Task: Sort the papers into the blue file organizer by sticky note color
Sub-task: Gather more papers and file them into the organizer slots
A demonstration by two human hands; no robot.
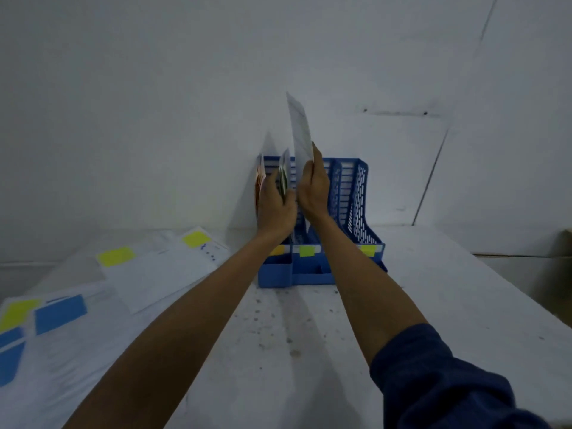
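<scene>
White speckled table [309, 335], bare wall behind. Blue file organizer [359, 212] sits far centre, against the wall. Right hand [312, 190] pinches one sheet [300, 128] upright over a middle slot, fingers closed on its near edge. Left hand [275, 205] curls round filed papers [283, 171] one slot left, holding them aside. Suggest: check the note against the slot label [307, 251], keep the sheet vertical, drop straight. Unsorted papers [139, 274] lie near left.

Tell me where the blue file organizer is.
Head view, centre: the blue file organizer stands on the white table against the wall, right of the loose papers.
</scene>
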